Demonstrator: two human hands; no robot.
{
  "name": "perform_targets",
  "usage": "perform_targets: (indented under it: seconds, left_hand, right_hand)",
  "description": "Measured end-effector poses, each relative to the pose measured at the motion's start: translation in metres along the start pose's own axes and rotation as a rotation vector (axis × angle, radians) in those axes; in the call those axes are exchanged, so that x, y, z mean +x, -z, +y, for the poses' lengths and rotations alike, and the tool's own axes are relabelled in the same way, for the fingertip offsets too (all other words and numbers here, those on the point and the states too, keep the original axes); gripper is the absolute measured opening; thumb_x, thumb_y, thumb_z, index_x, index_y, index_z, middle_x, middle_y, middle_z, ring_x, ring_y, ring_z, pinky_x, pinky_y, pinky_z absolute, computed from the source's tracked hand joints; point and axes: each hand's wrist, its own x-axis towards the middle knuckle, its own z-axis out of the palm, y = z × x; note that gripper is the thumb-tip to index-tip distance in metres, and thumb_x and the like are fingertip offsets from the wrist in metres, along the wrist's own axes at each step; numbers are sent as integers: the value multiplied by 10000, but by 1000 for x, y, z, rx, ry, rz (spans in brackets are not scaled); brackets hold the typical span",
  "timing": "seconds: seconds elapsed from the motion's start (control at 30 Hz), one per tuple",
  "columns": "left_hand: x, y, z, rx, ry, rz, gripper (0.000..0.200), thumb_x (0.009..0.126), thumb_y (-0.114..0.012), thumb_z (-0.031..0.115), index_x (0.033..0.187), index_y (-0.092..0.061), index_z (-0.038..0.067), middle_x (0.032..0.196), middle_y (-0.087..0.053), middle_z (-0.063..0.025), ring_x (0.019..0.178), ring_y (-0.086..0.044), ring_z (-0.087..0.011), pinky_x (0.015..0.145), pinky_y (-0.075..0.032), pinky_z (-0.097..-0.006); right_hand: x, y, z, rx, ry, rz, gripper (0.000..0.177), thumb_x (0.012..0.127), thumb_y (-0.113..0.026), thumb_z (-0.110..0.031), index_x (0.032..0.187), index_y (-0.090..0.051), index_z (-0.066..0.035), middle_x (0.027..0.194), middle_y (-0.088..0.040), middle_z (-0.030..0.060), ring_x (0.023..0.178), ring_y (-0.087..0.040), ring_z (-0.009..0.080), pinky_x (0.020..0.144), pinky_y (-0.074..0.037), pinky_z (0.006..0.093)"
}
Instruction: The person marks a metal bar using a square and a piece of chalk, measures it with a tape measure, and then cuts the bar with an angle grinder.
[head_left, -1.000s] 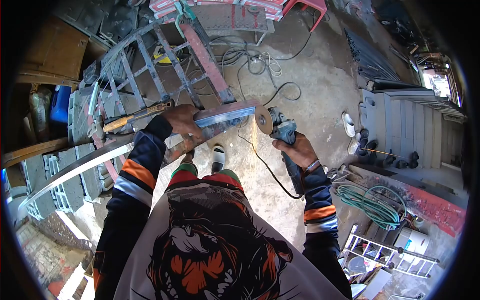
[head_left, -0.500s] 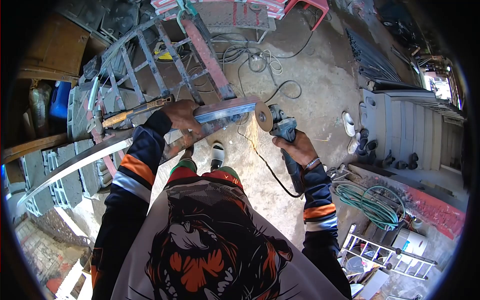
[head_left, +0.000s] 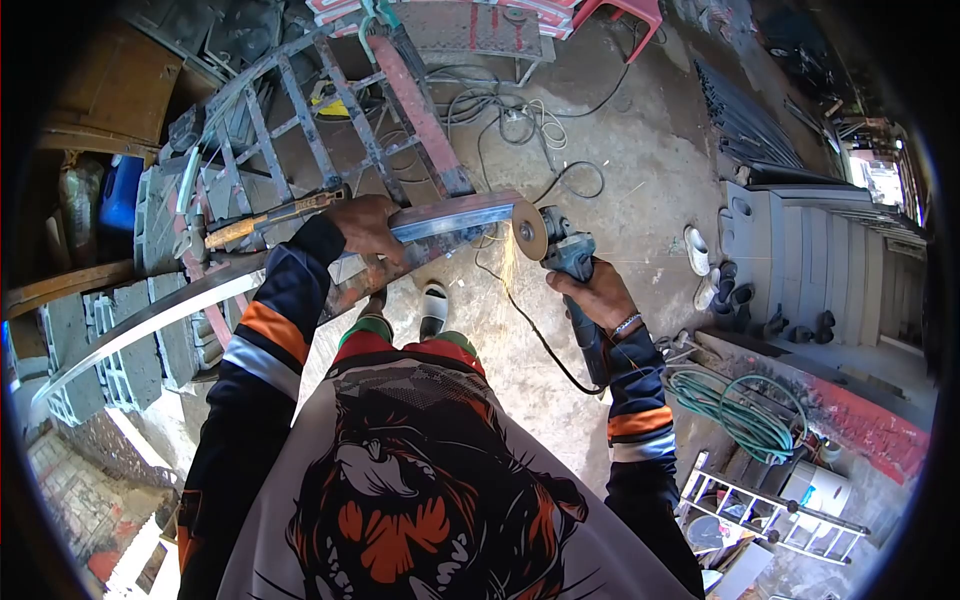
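Note:
My left hand (head_left: 368, 228) is closed around a long silvery metal bar (head_left: 450, 217), which rests across a paint-stained metal frame (head_left: 415, 110) and stretches back to the lower left. In my right hand (head_left: 600, 297) is a blue-grey angle grinder (head_left: 572, 256), its cord trailing below. The brown disc (head_left: 530, 229) touches the bar's right end, and sparks (head_left: 509, 262) fall beneath it. An orange-brown tool (head_left: 270, 220) lies next to my left hand.
Tangled cables (head_left: 500, 105) lie on the concrete floor ahead. Grey blocks (head_left: 130, 345) stand at the left. At the right are white shoes (head_left: 697, 250), a coiled green hose (head_left: 735, 410) and a small white ladder (head_left: 770, 515).
The spray of sparks below the disc looks thinner and shorter. The grinder has shifted very slightly right; both hands keep their hold.

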Motion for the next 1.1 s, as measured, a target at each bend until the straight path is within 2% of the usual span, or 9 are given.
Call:
perform_targets:
  seconds: [0.3, 0.4, 0.6, 0.67, 0.77, 0.9, 1.0, 1.1]
  left_hand:
    - [5, -1, -7, -68, 17, -12, 641, 667, -887, 292, 1148, -673, -73, 967, -746, -173, 819, -722, -242, 793, -563, -346]
    - [2, -1, -4, -145, 22, -31, 643, 668, -883, 288, 1153, -672, -76, 979, -745, -175, 839, -720, -236, 799, -561, -347]
    - [2, 2, -1, 72, 15, -6, 703, 653, -884, 341, 1177, -669, -73, 1006, -736, -192, 881, -713, -254, 815, -552, -345]
    - [1, 3, 2, 67, 18, -6, 711, 648, -884, 354, 1177, -671, -71, 1003, -734, -194, 884, -712, -260, 816, -550, -345]
    - [0, 2, 2, 53, 19, -4, 719, 644, -884, 365, 1176, -672, -70, 996, -733, -194, 889, -709, -266, 819, -547, -345]
    - [2, 1, 0, 56, 25, 2, 722, 641, -886, 360, 1179, -671, -71, 994, -732, -191, 890, -707, -270, 818, -546, -343]
    - [-1, 3, 2, 37, -4, 3, 725, 633, -892, 358, 1177, -673, -69, 1006, -732, -187, 891, -705, -264, 818, -546, -342]
    - [0, 3, -1, -36, -16, -21, 734, 623, -898, 360, 1174, -674, -68, 1015, -731, -183, 893, -703, -257, 815, -546, -344]
  right_hand:
    - [1, 1, -4, 59, 45, 4, 504, 819, -770, -471, 1028, -721, -15, 831, -720, 137, 777, -692, 268, 734, -527, 385]
    - [0, 2, -10, 25, 8, 12, 493, 823, -768, -464, 1024, -721, -16, 817, -718, 135, 764, -695, 261, 722, -528, 384]
    - [-1, 1, -6, 13, 26, 22, 472, 830, -762, -452, 1023, -725, -23, 832, -724, 144, 776, -700, 256, 731, -533, 379]
    - [-1, 2, -4, 6, -26, -29, 476, 825, -763, -453, 1031, -725, -26, 860, -731, 147, 807, -703, 259, 754, -533, 376]
    - [-3, -1, -5, 18, 49, 11, 494, 816, -765, -468, 1033, -724, -26, 878, -732, 149, 827, -704, 264, 765, -529, 381]
    - [3, -1, 3, 4, 11, 1, 477, 811, -774, -451, 1026, -724, -27, 887, -733, 148, 834, -702, 268, 774, -529, 387]
    - [1, 0, -4, -15, 46, 32, 447, 817, -781, -425, 1015, -724, -28, 849, -729, 133, 789, -702, 241, 739, -533, 378]
    - [-1, 1, -11, 63, -13, 27, 432, 823, -787, -412, 996, -724, -21, 796, -719, 112, 722, -694, 210, 689, -533, 362]
